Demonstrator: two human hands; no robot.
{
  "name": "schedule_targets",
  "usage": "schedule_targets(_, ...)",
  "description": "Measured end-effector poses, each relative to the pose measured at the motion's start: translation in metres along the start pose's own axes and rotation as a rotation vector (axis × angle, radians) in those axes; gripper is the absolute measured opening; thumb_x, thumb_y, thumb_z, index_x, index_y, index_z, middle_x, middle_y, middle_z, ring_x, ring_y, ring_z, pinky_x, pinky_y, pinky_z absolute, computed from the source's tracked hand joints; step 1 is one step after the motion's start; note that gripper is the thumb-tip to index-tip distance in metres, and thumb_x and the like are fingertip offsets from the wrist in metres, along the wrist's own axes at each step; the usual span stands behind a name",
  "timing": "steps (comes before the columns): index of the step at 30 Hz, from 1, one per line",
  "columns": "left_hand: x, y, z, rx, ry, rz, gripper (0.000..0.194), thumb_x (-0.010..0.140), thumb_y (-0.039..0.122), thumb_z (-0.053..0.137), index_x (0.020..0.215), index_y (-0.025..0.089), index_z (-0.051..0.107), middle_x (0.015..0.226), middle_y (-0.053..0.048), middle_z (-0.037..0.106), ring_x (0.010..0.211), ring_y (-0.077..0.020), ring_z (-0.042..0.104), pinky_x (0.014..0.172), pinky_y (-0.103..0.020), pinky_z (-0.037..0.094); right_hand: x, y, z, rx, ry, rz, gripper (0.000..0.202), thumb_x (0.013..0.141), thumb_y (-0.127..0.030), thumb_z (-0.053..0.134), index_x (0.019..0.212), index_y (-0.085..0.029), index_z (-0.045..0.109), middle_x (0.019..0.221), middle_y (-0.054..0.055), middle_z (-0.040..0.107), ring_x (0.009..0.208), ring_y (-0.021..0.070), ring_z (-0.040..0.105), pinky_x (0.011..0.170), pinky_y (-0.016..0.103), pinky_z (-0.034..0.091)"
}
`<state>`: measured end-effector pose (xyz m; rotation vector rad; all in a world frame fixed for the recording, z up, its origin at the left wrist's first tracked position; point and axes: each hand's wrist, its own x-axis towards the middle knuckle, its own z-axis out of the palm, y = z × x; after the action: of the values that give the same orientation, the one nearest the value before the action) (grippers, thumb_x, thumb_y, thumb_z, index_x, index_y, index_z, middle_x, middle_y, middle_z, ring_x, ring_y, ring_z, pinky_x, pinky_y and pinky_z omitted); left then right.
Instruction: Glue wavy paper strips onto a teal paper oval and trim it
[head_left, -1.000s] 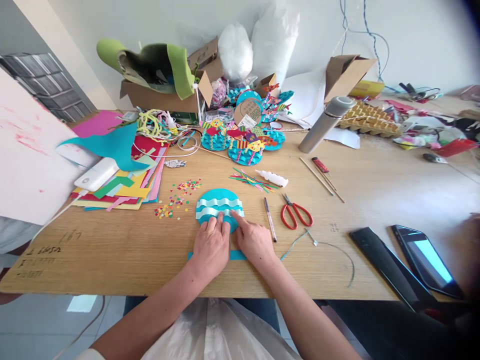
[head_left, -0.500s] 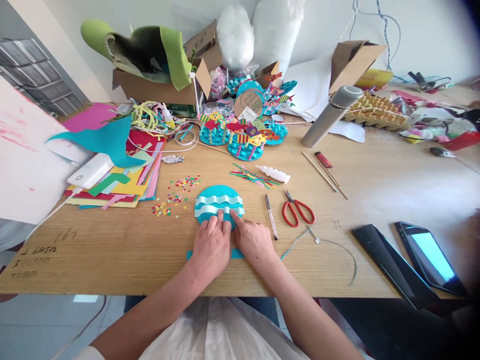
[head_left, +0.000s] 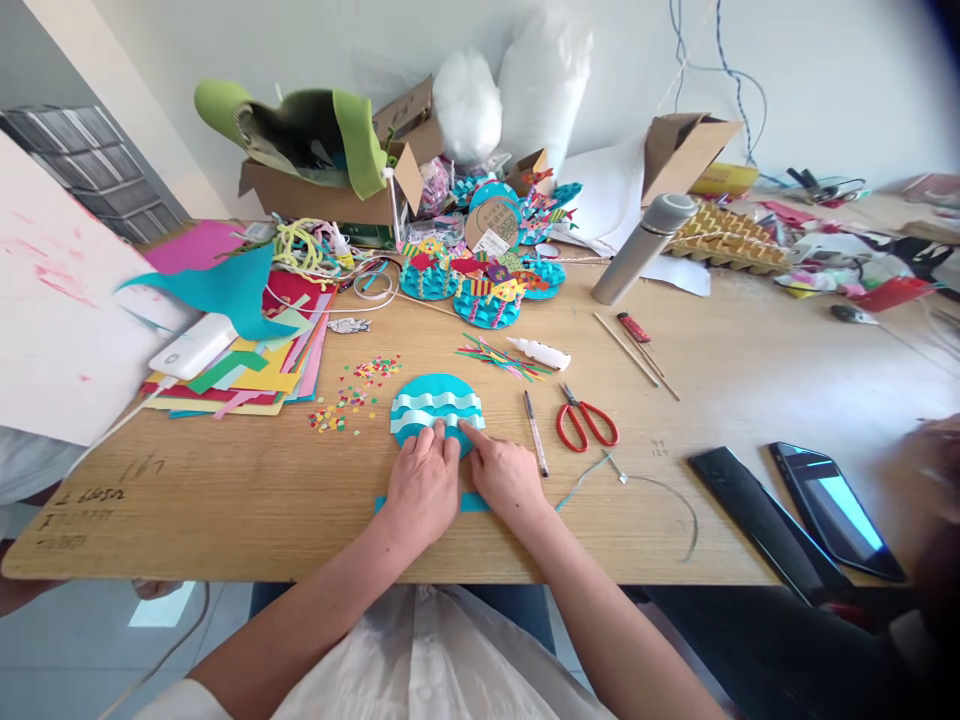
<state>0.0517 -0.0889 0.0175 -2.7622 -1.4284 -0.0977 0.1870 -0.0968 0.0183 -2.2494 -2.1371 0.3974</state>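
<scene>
A round blue paper disc [head_left: 436,386] lies flat on the table, crossed by two pale, wavy paper strips. The upper strip [head_left: 436,402] shows along its whole length. On the lower strip [head_left: 409,420], the fingertips of my left hand [head_left: 424,485] press down, fingers stretched out. My right hand [head_left: 510,482] touches that strip's right part with an extended index finger; its other fingers are bent and partly hidden. Both hands cover the disc's lower part. Under my wrists lies a blue paper strip [head_left: 475,502], partly hidden.
Right of the disc lie a pen [head_left: 535,432], red-handled scissors [head_left: 587,418] and a phone [head_left: 836,510]. Beyond it are thin paper strips [head_left: 502,358] and a white glue bottle [head_left: 541,353]. Paper confetti [head_left: 345,402] and stacked coloured paper [head_left: 300,350] are left. A grey flask [head_left: 643,250] stands behind.
The camera view has shifted slightly, moving the background down. Both hands stay pressed on the lower wavy strip, with hardly any movement. Another person's hand now shows below the table's left edge.
</scene>
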Motion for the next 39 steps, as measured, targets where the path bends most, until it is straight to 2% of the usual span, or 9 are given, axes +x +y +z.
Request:
schedule_targets(11, 0.001, 0.0, -0.001, 0.003, 0.006, 0.015, 0.023, 0.088, 0.014, 0.044, 0.104, 0.011, 0.06, 0.13, -0.022, 0.056, 0.104, -0.0298, 0.054, 0.085, -0.044, 0.043, 0.004, -0.003, -0.005, 0.0, -0.06, 0.034, 0.048, 0.093, -0.023, 0.037, 0.137, -0.035, 0.053, 0.095, 0.006, 0.076, 0.086, 0.0221, 0.071, 0.072, 0.029, 0.047)
schedule_targets(19, 0.002, -0.004, -0.005, -0.05, 0.061, 0.0, 0.022, 0.085, 0.015, 0.049, 0.103, 0.01, 0.061, 0.125, -0.018, 0.06, 0.107, -0.0301, 0.053, 0.089, -0.042, 0.043, 0.011, 0.004, -0.01, 0.209, -0.058, 0.05, 0.05, 0.09, -0.017, 0.037, 0.132, -0.033, 0.058, 0.108, 0.004, 0.074, 0.096, 0.019, 0.069, 0.078, 0.026, 0.046)
schedule_targets(24, -0.008, -0.004, -0.012, -0.104, 0.09, 0.029, 0.018, 0.084, 0.014, 0.05, 0.098, 0.013, 0.062, 0.135, -0.014, 0.056, 0.108, -0.0298, 0.052, 0.092, -0.044, 0.044, 0.011, 0.003, -0.01, 0.2, -0.037, 0.056, 0.049, 0.089, -0.017, 0.037, 0.131, -0.032, 0.058, 0.105, 0.005, 0.074, 0.093, 0.0197, 0.069, 0.076, 0.026, 0.045)
schedule_targets(27, -0.02, -0.015, -0.015, -0.169, 0.171, 0.031, 0.021, 0.082, 0.009, 0.049, 0.099, 0.015, 0.06, 0.136, -0.011, 0.056, 0.109, -0.0278, 0.051, 0.096, -0.044, 0.043, 0.01, 0.002, -0.009, 0.177, -0.043, 0.066, 0.048, 0.091, -0.018, 0.037, 0.133, -0.032, 0.057, 0.102, 0.005, 0.075, 0.092, 0.0191, 0.069, 0.073, 0.025, 0.045)
schedule_targets(31, -0.032, -0.041, -0.012, -0.215, 0.27, -0.084, 0.024, 0.084, 0.006, 0.044, 0.103, 0.014, 0.057, 0.123, -0.014, 0.063, 0.106, -0.027, 0.05, 0.095, -0.043, 0.043, 0.011, 0.003, -0.006, 0.2, -0.04, 0.056, 0.048, 0.091, -0.018, 0.037, 0.133, -0.031, 0.057, 0.099, 0.004, 0.075, 0.09, 0.0185, 0.069, 0.073, 0.024, 0.044)
schedule_targets(35, -0.036, -0.059, -0.003, -0.23, 0.249, -0.128, 0.038, 0.083, 0.005, 0.044, 0.12, 0.01, 0.051, 0.108, -0.012, 0.067, 0.1, -0.0263, 0.05, 0.093, -0.041, 0.044, 0.013, 0.006, -0.004, 0.226, -0.003, 0.044, 0.048, 0.089, -0.019, 0.038, 0.131, -0.032, 0.06, 0.1, 0.003, 0.075, 0.086, 0.0187, 0.069, 0.071, 0.025, 0.043)
schedule_targets(39, -0.036, -0.061, 0.006, -0.241, 0.231, -0.144, 0.044, 0.083, 0.007, 0.044, 0.126, 0.011, 0.048, 0.109, -0.013, 0.067, 0.101, -0.0267, 0.05, 0.092, -0.042, 0.044, 0.009, 0.003, -0.009, 0.204, 0.048, 0.059, 0.049, 0.091, -0.021, 0.034, 0.134, -0.029, 0.057, 0.084, 0.003, 0.075, 0.073, 0.0175, 0.067, 0.064, 0.024, 0.041)
